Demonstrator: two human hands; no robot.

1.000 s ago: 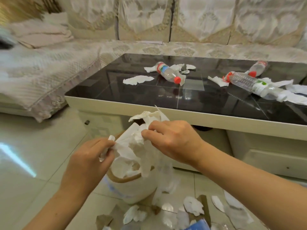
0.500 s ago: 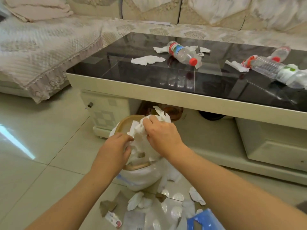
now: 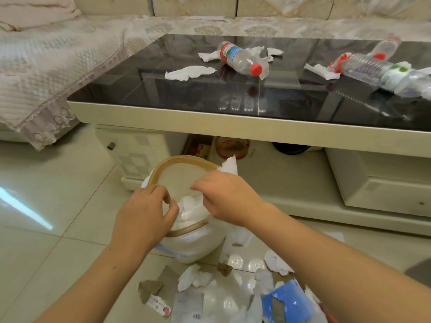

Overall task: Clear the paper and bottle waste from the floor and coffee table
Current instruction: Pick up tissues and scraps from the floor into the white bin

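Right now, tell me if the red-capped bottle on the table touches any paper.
Touching. The head view shows the bottle's cap end lying on a paper scrap, with no dark table between them.

Soft even daylight, glare streak on floor tiles (image 3: 25, 212), wide-angle edge warping.

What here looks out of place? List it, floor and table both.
Three plastic bottles lie on their sides on the coffee table: one red-capped, two at the right, amid torn tissue. Paper and cardboard scraps litter the floor beside the bin.
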